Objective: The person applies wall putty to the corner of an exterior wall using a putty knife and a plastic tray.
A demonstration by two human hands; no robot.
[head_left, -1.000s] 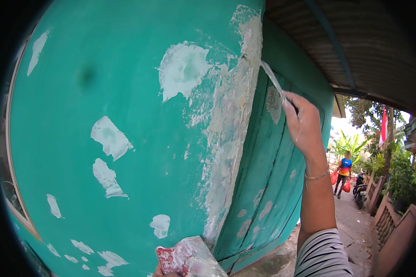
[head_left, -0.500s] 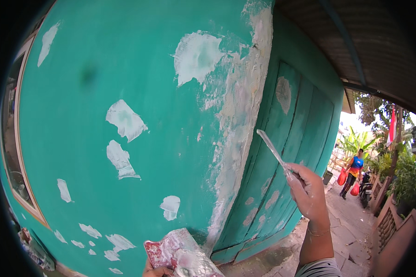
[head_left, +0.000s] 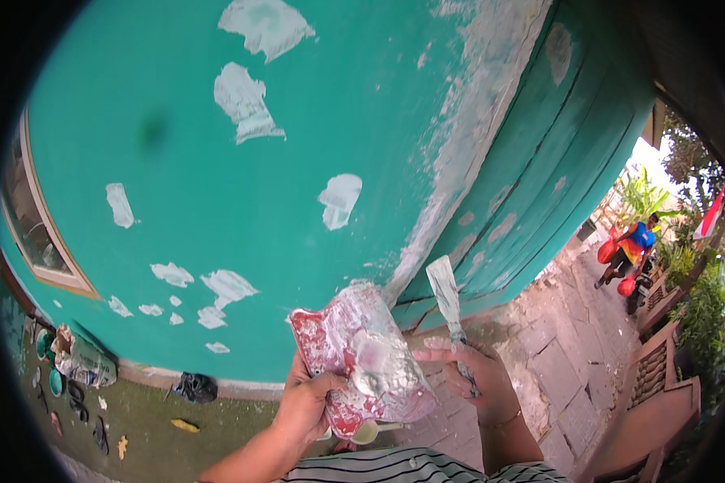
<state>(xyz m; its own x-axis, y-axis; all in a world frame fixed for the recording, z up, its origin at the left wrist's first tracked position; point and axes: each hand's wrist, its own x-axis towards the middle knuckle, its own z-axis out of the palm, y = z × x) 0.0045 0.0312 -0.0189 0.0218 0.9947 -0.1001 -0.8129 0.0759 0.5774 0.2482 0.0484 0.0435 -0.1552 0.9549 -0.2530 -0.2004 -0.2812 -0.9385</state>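
My left hand (head_left: 304,406) grips a red board (head_left: 310,330) by its near left side, the thumb on top. White putty (head_left: 383,362) lies thick and smeared over much of the board. Just right of the board, my right hand (head_left: 491,382) is closed around the handle of a putty knife (head_left: 445,294). Its whitish blade points up and away, apart from the board. Beyond both hands stands a green wall (head_left: 290,241) dotted with white filler patches (head_left: 243,105). Rough filler (head_left: 471,129) runs down the wall's corner.
Green panelling (head_left: 532,201) continues past the corner. A person (head_left: 638,245) carrying red bags is on the paved path (head_left: 560,370), beside a low wall (head_left: 652,402). Sandals (head_left: 76,400), a bulky sack (head_left: 89,362) and a black bundle (head_left: 196,387) lie at left, below a window (head_left: 52,241).
The view has tipped downward. My right hand has come down from beside the corner with the putty knife, close to the board. The board and my left hand show more fully now.
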